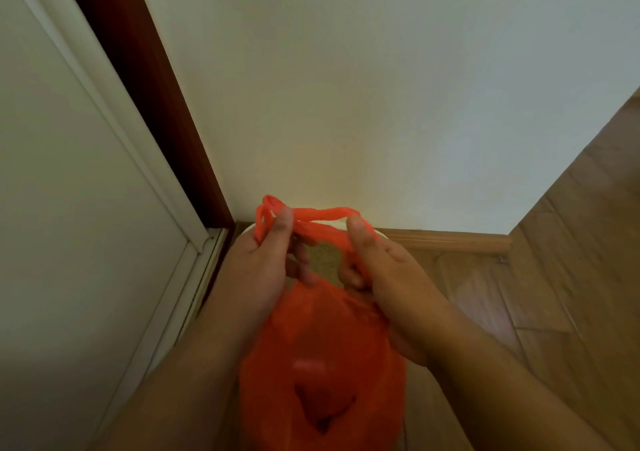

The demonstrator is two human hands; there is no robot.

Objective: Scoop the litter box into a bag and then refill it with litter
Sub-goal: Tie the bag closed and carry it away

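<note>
An orange plastic bag (322,357) hangs between my two hands, with something dark and heavy sagging in its bottom. My left hand (256,263) pinches one twisted handle loop at the top left. My right hand (377,263) pinches the other handle, and the stretched handles run between my thumbs. Behind the bag, between my hands, I see a patch of tan litter (325,260) in a white litter box (247,229) on the floor; most of the box is hidden by my hands and the bag.
A white wall (346,87) stands straight ahead with a wooden baseboard (450,239) along its foot. A white door (69,191) with a dark red frame (152,97) is at the left. Wood flooring (571,277) stretches to the right.
</note>
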